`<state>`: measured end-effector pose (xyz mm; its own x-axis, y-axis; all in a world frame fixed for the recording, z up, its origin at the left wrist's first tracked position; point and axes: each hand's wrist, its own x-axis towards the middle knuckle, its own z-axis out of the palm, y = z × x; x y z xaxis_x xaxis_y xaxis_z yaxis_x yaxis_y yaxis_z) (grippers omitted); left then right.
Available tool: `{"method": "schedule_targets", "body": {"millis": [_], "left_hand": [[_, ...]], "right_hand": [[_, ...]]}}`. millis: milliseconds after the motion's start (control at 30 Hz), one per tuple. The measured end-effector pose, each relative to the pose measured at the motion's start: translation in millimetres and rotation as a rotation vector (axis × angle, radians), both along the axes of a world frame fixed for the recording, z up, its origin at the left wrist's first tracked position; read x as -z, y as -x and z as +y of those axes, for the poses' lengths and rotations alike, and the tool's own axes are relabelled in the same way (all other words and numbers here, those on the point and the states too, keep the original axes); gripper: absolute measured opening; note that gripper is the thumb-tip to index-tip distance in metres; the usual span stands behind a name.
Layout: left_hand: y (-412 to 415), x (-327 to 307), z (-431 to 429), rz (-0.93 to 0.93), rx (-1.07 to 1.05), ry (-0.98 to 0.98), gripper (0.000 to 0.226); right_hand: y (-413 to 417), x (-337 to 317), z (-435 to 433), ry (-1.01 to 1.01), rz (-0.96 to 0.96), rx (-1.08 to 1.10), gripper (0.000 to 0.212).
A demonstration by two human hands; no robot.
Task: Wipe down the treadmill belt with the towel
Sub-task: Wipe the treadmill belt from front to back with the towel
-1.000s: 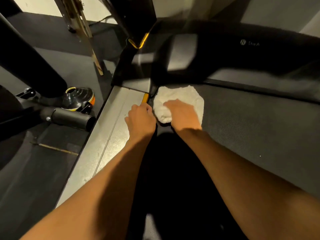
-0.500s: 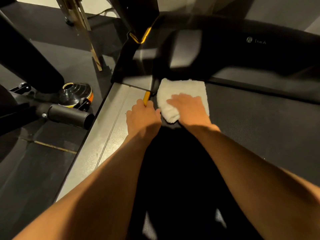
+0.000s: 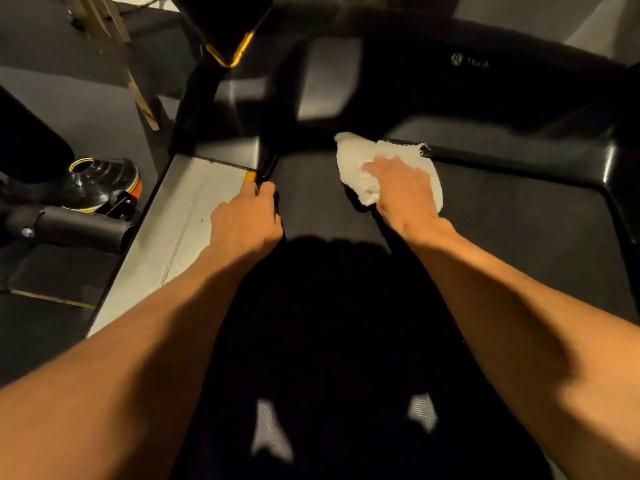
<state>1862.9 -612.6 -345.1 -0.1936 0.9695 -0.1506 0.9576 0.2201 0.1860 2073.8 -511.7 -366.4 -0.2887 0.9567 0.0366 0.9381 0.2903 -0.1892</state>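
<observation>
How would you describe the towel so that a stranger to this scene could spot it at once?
Start at the dark treadmill belt. At its far end the right hand presses a crumpled towel. It is the only white thing on the black surface.

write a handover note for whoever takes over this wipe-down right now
Right hand: flat on the towel, pressing it onto the belt.
Left hand: braced at the inner edge of the side rail, fingers curled; whether it grips cannot be told.
Towel: bunched, at the belt's front end by the motor cover.
Done: wiping under way; the belt shows no trace of how much is covered.
Left: likely the belt's right side and near stretch.
</observation>
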Motion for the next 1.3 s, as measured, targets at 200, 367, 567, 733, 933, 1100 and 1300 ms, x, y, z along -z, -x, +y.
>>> {"method": "schedule_targets", "body": {"millis": [200,367,567,733,933,1100,1300], "left_hand": [[-25,-8,15,-0.012,-0.136,0.036,0.043],[-52,-9,26,-0.06,-0.054,-0.006,0.039],[-76,-6,35,-0.204,-0.04,0.119,0.042],[-87,-5,32,-0.177,-0.066,0.095,0.042],[-86,-7,28,-0.22,-0.051,0.095,0.04],[-78,-3,33,-0.5,-0.316,-0.074,0.03],[-68,-5,36,-0.691,-0.491,-0.088,0.034]], "right_hand": [[22,-9,-36,0.234,-0.192,-0.249,0.055],[-10,-19,-45,0.13,-0.114,-0.189,0.037],[-90,-31,-26,0.045,-0.08,0.095,0.042],[-36,-21,-42,0.355,-0.26,-0.218,0.06],[-78,-29,-30,0.063,-0.113,0.149,0.043],[-13,-32,-36,0.169,-0.066,0.005,0.053],[32,-26,-23,0.084,-0.058,-0.079,0.055]]}}
